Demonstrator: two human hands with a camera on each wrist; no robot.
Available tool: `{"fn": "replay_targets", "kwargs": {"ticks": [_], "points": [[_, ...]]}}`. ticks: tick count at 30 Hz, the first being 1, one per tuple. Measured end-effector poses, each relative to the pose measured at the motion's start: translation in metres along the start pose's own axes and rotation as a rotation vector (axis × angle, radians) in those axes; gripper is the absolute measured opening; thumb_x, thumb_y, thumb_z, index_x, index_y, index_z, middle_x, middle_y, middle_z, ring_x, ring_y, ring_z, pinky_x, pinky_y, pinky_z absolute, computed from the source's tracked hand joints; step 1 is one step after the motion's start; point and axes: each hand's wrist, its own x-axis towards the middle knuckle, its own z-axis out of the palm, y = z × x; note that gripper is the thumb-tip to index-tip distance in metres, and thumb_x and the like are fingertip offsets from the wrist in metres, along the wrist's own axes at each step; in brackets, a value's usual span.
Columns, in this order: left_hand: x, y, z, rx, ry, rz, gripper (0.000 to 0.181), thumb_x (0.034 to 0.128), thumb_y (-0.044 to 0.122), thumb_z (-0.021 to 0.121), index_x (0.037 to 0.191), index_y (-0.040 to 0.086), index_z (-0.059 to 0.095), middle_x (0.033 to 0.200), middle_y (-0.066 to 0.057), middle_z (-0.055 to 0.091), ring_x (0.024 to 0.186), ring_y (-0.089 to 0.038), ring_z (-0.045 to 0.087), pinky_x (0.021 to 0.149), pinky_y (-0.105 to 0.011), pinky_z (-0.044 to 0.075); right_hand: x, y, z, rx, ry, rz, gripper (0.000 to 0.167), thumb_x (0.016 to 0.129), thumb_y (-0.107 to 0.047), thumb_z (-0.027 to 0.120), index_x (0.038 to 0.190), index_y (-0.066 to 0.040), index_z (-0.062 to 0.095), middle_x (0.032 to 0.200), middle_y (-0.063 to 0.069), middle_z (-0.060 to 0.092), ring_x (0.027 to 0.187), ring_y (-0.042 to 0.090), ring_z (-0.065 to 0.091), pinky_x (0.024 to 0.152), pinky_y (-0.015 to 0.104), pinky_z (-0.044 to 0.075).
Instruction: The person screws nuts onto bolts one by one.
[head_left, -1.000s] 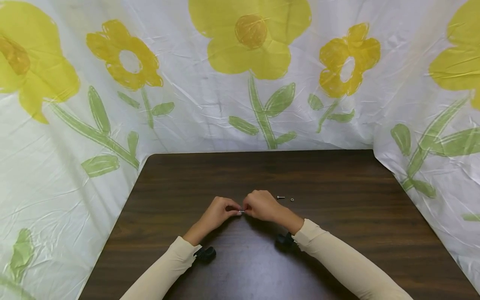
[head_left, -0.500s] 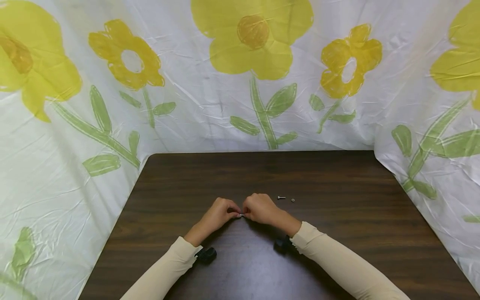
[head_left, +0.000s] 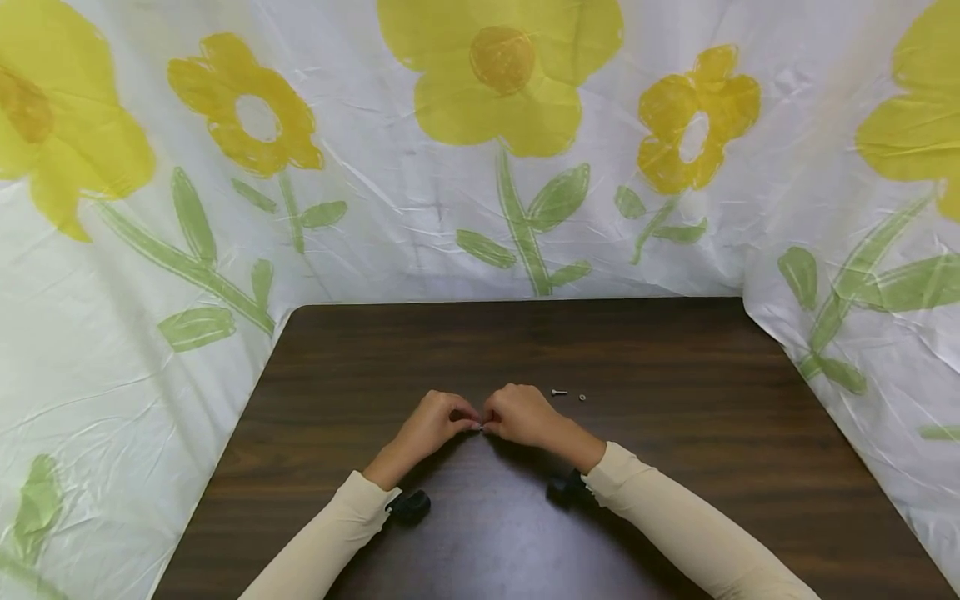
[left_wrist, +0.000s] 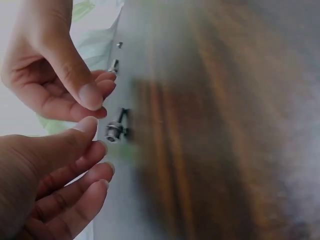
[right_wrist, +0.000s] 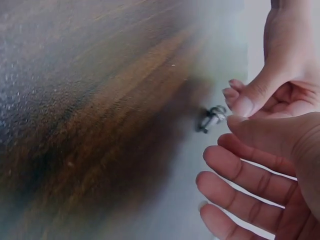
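Note:
A small metal bolt [left_wrist: 116, 125] with a ring-shaped piece, apparently a nut, around its shank lies just beyond the fingertips in the left wrist view, its dark shadow beside it. The same bolt shows in the right wrist view, close to the tabletop. My left hand [head_left: 431, 427] and right hand [head_left: 521, 414] meet fingertip to fingertip over it. In both wrist views the thumbs and fingers look loosely bent, with the bolt beside their tips instead of between them. Whether any fingertip still touches it is hard to tell.
Another bolt [head_left: 558, 392] and a loose nut [head_left: 582, 397] lie on the dark wooden table [head_left: 675, 350] to the right, behind my right hand. A white curtain [head_left: 390, 208] with yellow flowers surrounds the table's far and side edges.
A second ago the bolt showed bright between both hands' fingertips; now it is barely visible there in the head view. The right hand has shifted slightly toward me, while the left has hardly moved.

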Motion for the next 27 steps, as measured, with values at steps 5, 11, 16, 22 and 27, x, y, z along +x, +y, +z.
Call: {"fn": "replay_targets", "kwargs": {"ticks": [5, 11, 16, 22, 27], "points": [[0.002, 0.010, -0.004, 0.065, 0.042, 0.012, 0.005, 0.0860, 0.012, 0.082, 0.091, 0.012, 0.081, 0.088, 0.003, 0.076, 0.079, -0.008, 0.069, 0.070, -0.031, 0.058, -0.009, -0.002, -0.011, 0.016, 0.047, 0.005, 0.007, 0.092, -0.025, 0.078, 0.087, -0.021, 0.079, 0.074, -0.011, 0.070, 0.059, -0.001, 0.056, 0.052, 0.020, 0.046], [0.004, 0.024, -0.003, 0.121, 0.059, 0.003, 0.005, 0.0878, 0.019, 0.082, 0.093, 0.016, 0.081, 0.086, 0.008, 0.074, 0.075, -0.004, 0.067, 0.066, -0.027, 0.056, -0.026, -0.002, -0.025, 0.072, 0.080, 0.012, 0.007, 0.092, -0.025, 0.078, 0.091, -0.019, 0.079, 0.078, -0.010, 0.071, 0.061, -0.001, 0.057, 0.053, 0.020, 0.047], [0.007, 0.036, 0.001, 0.135, 0.064, 0.006, 0.009, 0.0879, 0.021, 0.082, 0.095, 0.015, 0.081, 0.086, 0.006, 0.073, 0.074, -0.010, 0.067, 0.063, -0.025, 0.053, -0.043, 0.001, -0.038, 0.085, 0.123, 0.049, 0.005, 0.092, -0.023, 0.078, 0.092, -0.019, 0.079, 0.080, -0.011, 0.071, 0.065, -0.001, 0.059, 0.056, 0.020, 0.048], [0.008, 0.046, 0.009, 0.145, 0.049, 0.020, 0.014, 0.0876, 0.023, 0.083, 0.098, 0.013, 0.081, 0.088, 0.005, 0.073, 0.076, -0.011, 0.068, 0.064, -0.027, 0.054, -0.063, 0.004, -0.052, 0.104, 0.147, 0.089, 0.005, 0.091, -0.022, 0.079, 0.093, -0.017, 0.079, 0.080, -0.011, 0.070, 0.066, -0.001, 0.058, 0.057, 0.020, 0.048], [0.010, 0.053, 0.018, 0.136, 0.021, 0.046, 0.018, 0.0881, 0.024, 0.082, 0.102, 0.013, 0.080, 0.092, 0.005, 0.073, 0.077, -0.009, 0.069, 0.065, -0.027, 0.055, -0.079, 0.008, -0.057, 0.081, 0.167, 0.119, 0.007, 0.091, -0.025, 0.079, 0.093, -0.018, 0.078, 0.080, -0.011, 0.070, 0.066, -0.002, 0.057, 0.057, 0.019, 0.047]]}}
